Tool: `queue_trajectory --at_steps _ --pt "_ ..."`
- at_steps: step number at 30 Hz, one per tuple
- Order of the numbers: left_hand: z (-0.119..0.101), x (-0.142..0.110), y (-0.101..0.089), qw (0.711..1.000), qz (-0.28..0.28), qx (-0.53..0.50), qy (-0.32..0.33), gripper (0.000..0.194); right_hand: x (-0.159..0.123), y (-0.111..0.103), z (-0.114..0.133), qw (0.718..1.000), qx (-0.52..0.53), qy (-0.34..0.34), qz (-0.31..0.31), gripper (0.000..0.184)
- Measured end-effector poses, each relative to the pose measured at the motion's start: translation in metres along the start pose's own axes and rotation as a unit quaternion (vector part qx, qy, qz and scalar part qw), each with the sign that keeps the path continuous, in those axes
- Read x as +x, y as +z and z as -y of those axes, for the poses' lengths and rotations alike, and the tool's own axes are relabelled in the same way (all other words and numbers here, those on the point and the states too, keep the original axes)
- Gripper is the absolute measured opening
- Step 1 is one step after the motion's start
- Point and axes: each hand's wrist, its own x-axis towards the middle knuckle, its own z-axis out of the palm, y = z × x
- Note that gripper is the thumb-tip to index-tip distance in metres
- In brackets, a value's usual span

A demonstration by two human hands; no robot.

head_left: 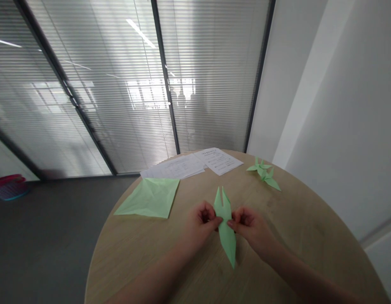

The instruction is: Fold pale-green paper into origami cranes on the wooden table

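A piece of folded light green origami paper (226,240) is held up over the round table between my two hands. It is long and narrow, with two thin points at its far end and one broader point toward me. My left hand (204,221) pinches its left edge near the middle, thumb on top. On the opposite edge, my right hand (247,223) pinches the paper between thumb and fingers. The fingertips beneath the paper are hidden.
The wooden round table (128,257) bears a creased green paper sheet (151,197) at left. Printed papers (220,161) overlap at the far edge. Folded green paper cranes (264,173) lie at the far right. A red and blue basket (9,186) stands on the floor, left.
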Motion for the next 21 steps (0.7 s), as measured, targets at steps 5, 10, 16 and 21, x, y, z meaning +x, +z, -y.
queue_trajectory --at_steps 5,10,16,21 --pt "-0.0056 0.0006 -0.0008 0.999 0.001 -0.038 -0.019 0.048 -0.0003 0.0033 0.002 1.0 0.011 0.02 -0.011 0.04" --pt "-0.0073 -0.0024 0.0012 0.995 0.02 -0.084 -0.055 0.046 -0.0007 0.0042 0.0016 0.996 0.054 0.062 -0.04 0.041" --pt "-0.0059 -0.0023 0.0004 0.994 0.026 -0.084 -0.068 0.048 -0.0023 0.0035 0.0027 0.997 0.04 0.064 -0.014 0.043" --pt "-0.0031 0.0011 -0.0023 0.997 0.016 -0.047 -0.064 0.044 -0.0028 0.0013 0.0018 0.998 -0.05 -0.031 0.03 0.033"
